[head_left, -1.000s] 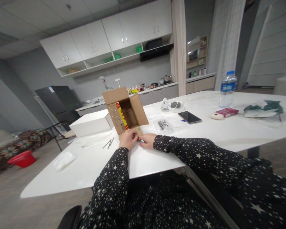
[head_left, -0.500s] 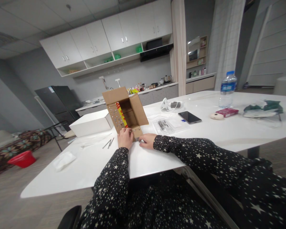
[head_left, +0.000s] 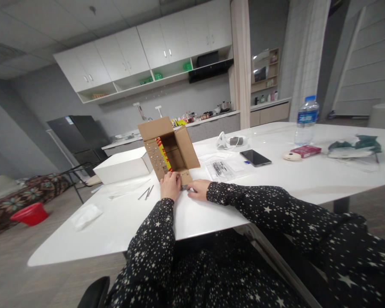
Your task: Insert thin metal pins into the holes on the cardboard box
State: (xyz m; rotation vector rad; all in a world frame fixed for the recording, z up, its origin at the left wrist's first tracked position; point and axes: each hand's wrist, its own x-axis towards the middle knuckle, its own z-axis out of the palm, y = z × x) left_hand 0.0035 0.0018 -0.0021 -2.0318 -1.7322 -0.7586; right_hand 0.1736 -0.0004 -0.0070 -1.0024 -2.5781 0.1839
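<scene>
A brown cardboard box (head_left: 186, 147) stands tilted on the table with its flaps spread and its mouth facing me. Small round metal heads dot its left flap, beside a strip of yellow and red tape (head_left: 164, 154). My left hand (head_left: 170, 186) is closed at the lower flap, its fingers curled over the cardboard; anything in the fingertips is hidden. My right hand (head_left: 199, 189) has its bent fingers at the right corner of that flap, closed on its edge. Thin metal pieces (head_left: 184, 187) show between the hands. Two long nails (head_left: 146, 193) lie to the left.
A white box (head_left: 123, 166) stands behind the nails, and a crumpled white tissue (head_left: 86, 216) lies at front left. Toward the right are a clear plastic bag (head_left: 227, 170), a phone (head_left: 256, 157), a dark red pack (head_left: 306, 151) and a water bottle (head_left: 307, 119).
My left hand has shifted slightly to the right along the lower flap. My right hand and the box look the same as before.
</scene>
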